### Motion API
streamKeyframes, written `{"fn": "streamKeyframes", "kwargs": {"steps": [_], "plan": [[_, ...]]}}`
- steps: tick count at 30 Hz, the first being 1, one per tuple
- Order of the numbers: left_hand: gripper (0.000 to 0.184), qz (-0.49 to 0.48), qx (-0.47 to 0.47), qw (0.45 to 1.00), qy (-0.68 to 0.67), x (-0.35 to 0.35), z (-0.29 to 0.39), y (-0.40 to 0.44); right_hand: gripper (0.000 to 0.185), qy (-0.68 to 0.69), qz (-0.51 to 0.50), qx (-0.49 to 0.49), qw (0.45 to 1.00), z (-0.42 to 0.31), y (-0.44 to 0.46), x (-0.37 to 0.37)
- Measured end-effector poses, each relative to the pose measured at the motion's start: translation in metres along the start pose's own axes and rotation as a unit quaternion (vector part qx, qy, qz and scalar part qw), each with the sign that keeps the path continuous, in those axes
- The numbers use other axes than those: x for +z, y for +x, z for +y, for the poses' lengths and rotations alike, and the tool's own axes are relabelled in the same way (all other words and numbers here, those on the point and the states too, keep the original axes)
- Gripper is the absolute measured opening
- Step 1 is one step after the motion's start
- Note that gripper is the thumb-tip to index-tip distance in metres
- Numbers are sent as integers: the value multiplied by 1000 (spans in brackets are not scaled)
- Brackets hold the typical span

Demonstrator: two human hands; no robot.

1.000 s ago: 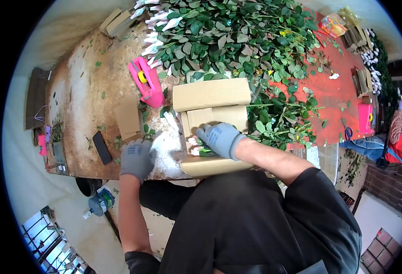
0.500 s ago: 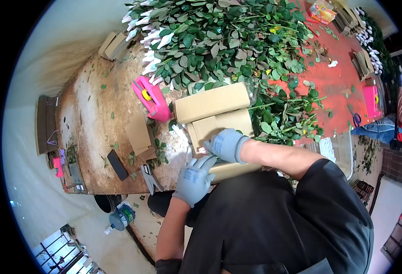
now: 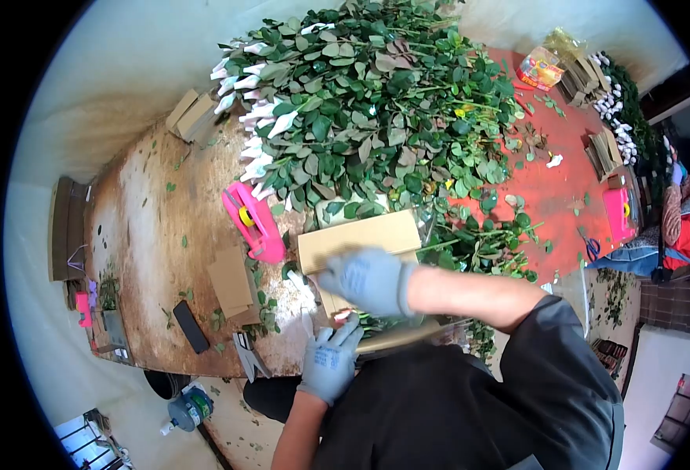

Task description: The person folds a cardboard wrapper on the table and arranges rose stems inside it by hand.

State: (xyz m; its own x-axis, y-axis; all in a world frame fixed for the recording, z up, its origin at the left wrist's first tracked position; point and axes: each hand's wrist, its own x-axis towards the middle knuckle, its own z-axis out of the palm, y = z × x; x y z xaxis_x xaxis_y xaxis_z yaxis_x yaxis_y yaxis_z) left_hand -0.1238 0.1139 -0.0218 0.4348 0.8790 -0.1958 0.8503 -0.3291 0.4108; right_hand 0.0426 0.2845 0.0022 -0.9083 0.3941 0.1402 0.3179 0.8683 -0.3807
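My left hand [image 3: 331, 362], in a grey glove, has its fingers stretched out at the near left corner of a folded cardboard sheet [image 3: 364, 239]. A small pinkish-white flower head [image 3: 343, 316] shows just beyond those fingertips. My right hand [image 3: 368, 282], also gloved in grey, is smeared by motion over the middle of the cardboard; its fingers are not clear. Green leaves [image 3: 376, 323] peek out beneath my right wrist, beside the cardboard's rounded near edge [image 3: 400, 337].
A large heap of leafy stems [image 3: 376, 117] with white-wrapped heads lies at the back. On the left are a pink tape dispenser [image 3: 255, 223], cardboard pieces [image 3: 231, 282], a phone [image 3: 191, 327] and a grey stapler [image 3: 249, 356]. Scissors [image 3: 590, 244] lie right, near another person [image 3: 686, 215].
My right hand has lifted from the flower heads and moved up and slightly left over the cardboard. My left hand stays by the near corner. The view has shifted a little.
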Motion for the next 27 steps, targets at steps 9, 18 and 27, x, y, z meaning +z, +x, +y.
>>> {"fn": "streamKeyframes", "kwargs": {"steps": [9, 18, 27], "plan": [[43, 27, -18, 999, -37, -2, 5, 2, 23, -136, 66, 303, 941, 178, 124, -2], [41, 40, -21, 999, -30, -4, 9, 0, 23, -257, -50, 248, 933, 177, 93, 9], [44, 25, -31, 999, -27, 0, 9, -2, 23, -286, 233, 1, 929, 94, 9, -84]]}}
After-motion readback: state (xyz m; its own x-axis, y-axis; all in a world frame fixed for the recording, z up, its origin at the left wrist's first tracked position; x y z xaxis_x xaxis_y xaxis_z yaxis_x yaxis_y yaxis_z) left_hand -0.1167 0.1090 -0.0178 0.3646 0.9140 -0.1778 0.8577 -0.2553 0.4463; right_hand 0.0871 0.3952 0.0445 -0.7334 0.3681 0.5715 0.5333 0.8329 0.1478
